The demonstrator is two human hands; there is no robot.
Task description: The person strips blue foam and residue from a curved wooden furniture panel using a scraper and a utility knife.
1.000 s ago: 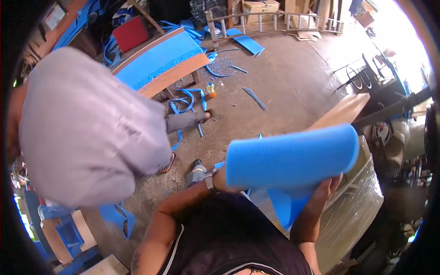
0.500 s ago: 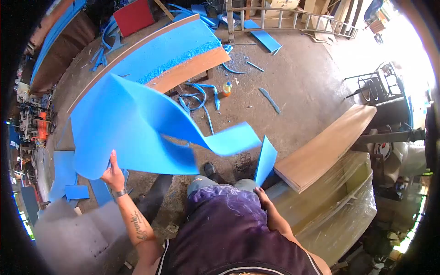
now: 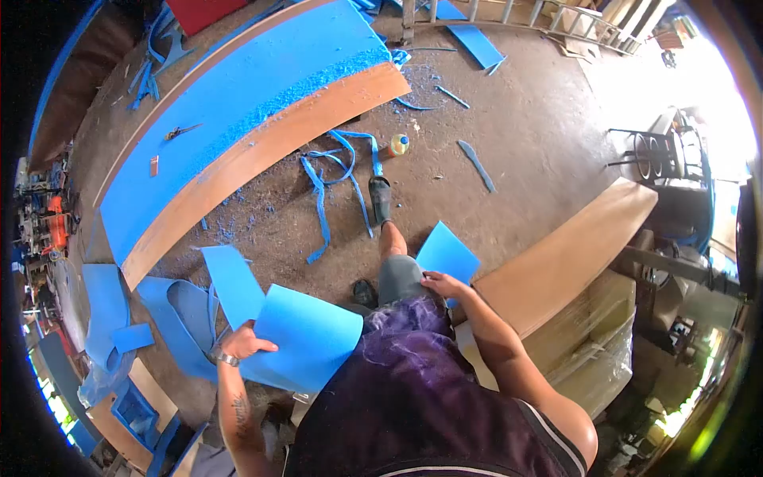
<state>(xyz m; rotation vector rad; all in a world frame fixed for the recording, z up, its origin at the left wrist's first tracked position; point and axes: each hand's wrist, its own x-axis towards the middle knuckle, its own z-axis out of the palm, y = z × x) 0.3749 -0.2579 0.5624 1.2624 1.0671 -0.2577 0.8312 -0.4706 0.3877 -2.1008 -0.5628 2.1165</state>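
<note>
My left hand (image 3: pixel 245 342) grips a curled blue foam sheet (image 3: pixel 311 334) at my left side, with the thumb over its top face. A narrower flap of blue foam (image 3: pixel 232 282) sticks up just beyond that hand. In front of my right hip, my right hand (image 3: pixel 443 285) is closed at the lower edge of a smaller blue foam piece (image 3: pixel 447 253). The fingertips are partly hidden against my shorts. Ahead lies a long curved board (image 3: pixel 350 94) faced with blue foam (image 3: pixel 270 75), with blue crumbs along it and pliers-like tool (image 3: pixel 183 131) on top.
Blue foam strips (image 3: pixel 319 211) and a bottle (image 3: pixel 399 145) are on the floor near my forward foot (image 3: pixel 381 199). Curved wooden boards (image 3: pixel 568 254) rest on a plastic-wrapped stack (image 3: pixel 592 326) at right. More foam offcuts (image 3: pixel 103 306) lie at left. A ladder (image 3: pixel 540 20) lies at the back.
The big foam sheet has come off the curved board, down and back to my left side, uncovering the board. My right hand and the small piece have shifted forward. One foot has stepped forward.
</note>
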